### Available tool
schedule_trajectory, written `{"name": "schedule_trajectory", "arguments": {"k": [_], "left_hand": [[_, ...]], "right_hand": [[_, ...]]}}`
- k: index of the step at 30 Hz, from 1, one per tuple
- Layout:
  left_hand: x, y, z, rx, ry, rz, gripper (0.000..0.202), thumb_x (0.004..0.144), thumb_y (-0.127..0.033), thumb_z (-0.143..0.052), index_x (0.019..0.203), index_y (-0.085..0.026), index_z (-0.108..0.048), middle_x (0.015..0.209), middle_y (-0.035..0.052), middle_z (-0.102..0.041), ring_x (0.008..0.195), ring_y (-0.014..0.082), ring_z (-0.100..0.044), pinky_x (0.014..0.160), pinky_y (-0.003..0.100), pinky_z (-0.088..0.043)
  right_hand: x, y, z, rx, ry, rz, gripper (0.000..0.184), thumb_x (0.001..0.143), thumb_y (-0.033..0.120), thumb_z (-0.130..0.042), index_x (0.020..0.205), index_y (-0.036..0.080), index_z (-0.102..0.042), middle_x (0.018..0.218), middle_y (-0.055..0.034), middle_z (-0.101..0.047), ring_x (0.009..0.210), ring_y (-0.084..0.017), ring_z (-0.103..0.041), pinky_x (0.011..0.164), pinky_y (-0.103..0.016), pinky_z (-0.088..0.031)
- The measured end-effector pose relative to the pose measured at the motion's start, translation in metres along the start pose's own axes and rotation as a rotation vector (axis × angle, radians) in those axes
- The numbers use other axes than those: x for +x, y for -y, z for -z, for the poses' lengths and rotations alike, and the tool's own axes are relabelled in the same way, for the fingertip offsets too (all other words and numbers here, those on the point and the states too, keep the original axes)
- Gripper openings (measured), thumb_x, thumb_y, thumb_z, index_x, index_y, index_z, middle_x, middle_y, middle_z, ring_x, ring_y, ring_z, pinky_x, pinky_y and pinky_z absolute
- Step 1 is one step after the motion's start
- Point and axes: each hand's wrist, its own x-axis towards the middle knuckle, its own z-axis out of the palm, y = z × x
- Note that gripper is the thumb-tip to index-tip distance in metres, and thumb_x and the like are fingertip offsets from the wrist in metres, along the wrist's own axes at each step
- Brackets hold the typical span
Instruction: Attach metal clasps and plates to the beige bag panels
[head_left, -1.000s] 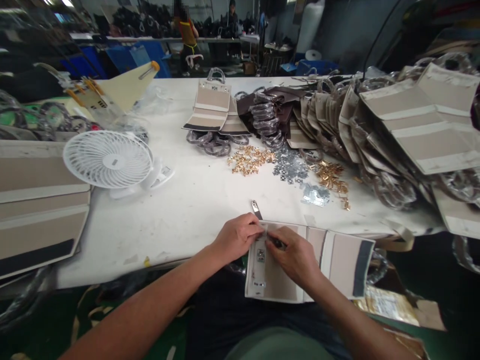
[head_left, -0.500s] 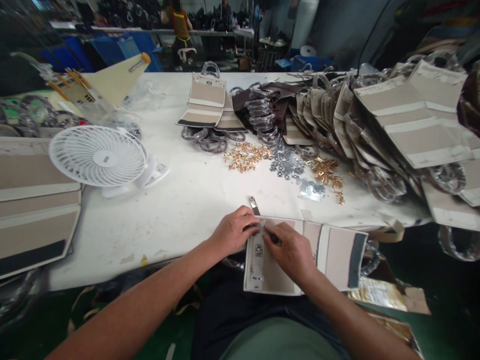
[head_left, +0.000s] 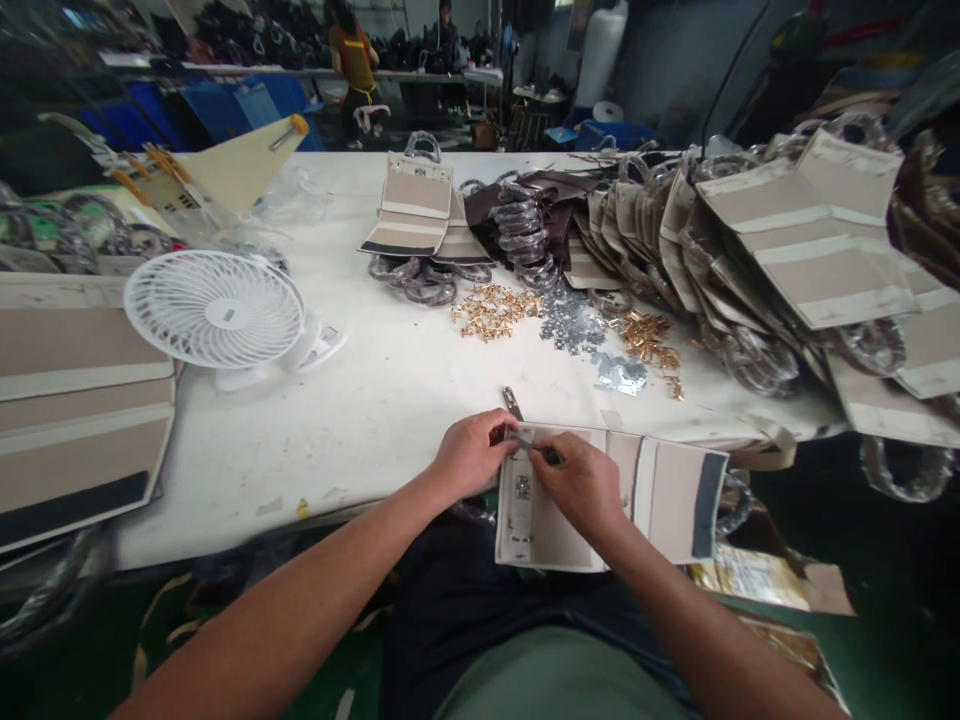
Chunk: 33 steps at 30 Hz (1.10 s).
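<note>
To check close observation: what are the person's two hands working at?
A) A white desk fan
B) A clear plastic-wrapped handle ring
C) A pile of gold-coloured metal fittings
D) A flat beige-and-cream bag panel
D. The left hand and right hand meet at the top edge of the beige-and-cream bag panel, which carries a small metal fitting.

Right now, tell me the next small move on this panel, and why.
I'd hold the small metal fitting steady and seat it squarely at the panel's top edge before anything else. Your left hand and right hand both meet there, and the beige bag panel overhangs the table edge, so letting go could shift it.
</note>
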Motion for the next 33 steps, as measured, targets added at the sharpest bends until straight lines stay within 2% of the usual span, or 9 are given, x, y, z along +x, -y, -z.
{"name": "schedule_trajectory", "arguments": {"k": [5, 10, 16, 21, 27, 30, 33], "left_hand": [[0.0, 0.005, -0.001, 0.002, 0.003, -0.089, 0.019, 0.087, -0.011, -0.077, 0.098, -0.025, -0.08, 0.1, -0.0011, -0.078, 0.095, 0.0188, -0.073, 0.088, 0.028, -0.052], [0.0, 0.009, -0.002, -0.014, -0.013, -0.094, 0.016, 0.088, -0.013, -0.077, 0.098, -0.025, -0.082, 0.099, -0.0002, -0.079, 0.093, 0.0186, -0.074, 0.087, 0.028, -0.054], [-0.003, 0.012, -0.007, 0.019, -0.073, -0.169, 0.016, 0.089, -0.014, -0.078, 0.102, -0.024, -0.082, 0.1, 0.0022, -0.078, 0.092, 0.0187, -0.074, 0.084, 0.029, -0.058], [-0.008, 0.015, -0.013, 0.096, -0.171, -0.249, 0.023, 0.09, -0.012, -0.076, 0.106, -0.028, -0.081, 0.122, 0.0027, -0.074, 0.104, 0.0203, -0.074, 0.093, 0.033, -0.059], [-0.009, 0.012, -0.012, 0.244, -0.125, -0.27, 0.019, 0.095, -0.018, -0.071, 0.107, -0.029, -0.081, 0.124, 0.0029, -0.073, 0.103, 0.0211, -0.073, 0.092, 0.034, -0.059], [-0.007, 0.012, -0.01, 0.296, -0.091, -0.285, 0.018, 0.096, -0.02, -0.069, 0.108, -0.028, -0.081, 0.125, 0.0041, -0.072, 0.102, 0.0217, -0.073, 0.091, 0.035, -0.059], [-0.006, 0.012, -0.009, 0.32, -0.063, -0.28, 0.017, 0.097, -0.022, -0.069, 0.107, -0.028, -0.081, 0.124, 0.004, -0.072, 0.101, 0.0219, -0.073, 0.091, 0.035, -0.058]], "right_hand": [[0.001, 0.001, 0.004, 0.089, 0.005, -0.002, 0.008, 0.091, 0.03, -0.07, 0.09, 0.029, -0.079, 0.093, 0.0022, -0.079, 0.087, -0.021, -0.074, 0.075, -0.029, -0.046], [0.005, 0.0, 0.004, 0.132, -0.007, -0.032, 0.011, 0.09, 0.031, -0.068, 0.089, 0.029, -0.079, 0.092, 0.0014, -0.079, 0.086, -0.021, -0.073, 0.076, -0.031, -0.048], [0.011, 0.001, 0.005, 0.147, 0.021, -0.066, 0.013, 0.089, 0.033, -0.067, 0.087, 0.028, -0.079, 0.092, -0.0001, -0.08, 0.086, -0.023, -0.074, 0.078, -0.032, -0.05], [0.014, 0.002, 0.006, 0.165, 0.028, -0.052, 0.014, 0.089, 0.033, -0.067, 0.087, 0.029, -0.081, 0.091, -0.0004, -0.081, 0.086, -0.023, -0.075, 0.077, -0.032, -0.053], [0.015, -0.004, 0.004, 0.147, 0.072, 0.0, 0.016, 0.091, 0.034, -0.066, 0.091, 0.028, -0.081, 0.093, -0.0014, -0.081, 0.087, -0.023, -0.075, 0.081, -0.033, -0.054], [0.015, -0.007, 0.003, 0.137, 0.034, 0.066, 0.016, 0.091, 0.032, -0.064, 0.096, 0.026, -0.079, 0.096, -0.0036, -0.079, 0.09, -0.023, -0.073, 0.083, -0.033, -0.053], [0.017, -0.003, 0.012, 0.195, 0.052, -0.01, 0.014, 0.087, 0.032, -0.068, 0.095, 0.024, -0.077, 0.092, -0.0032, -0.078, 0.085, -0.023, -0.073, 0.078, -0.033, -0.053]]}}
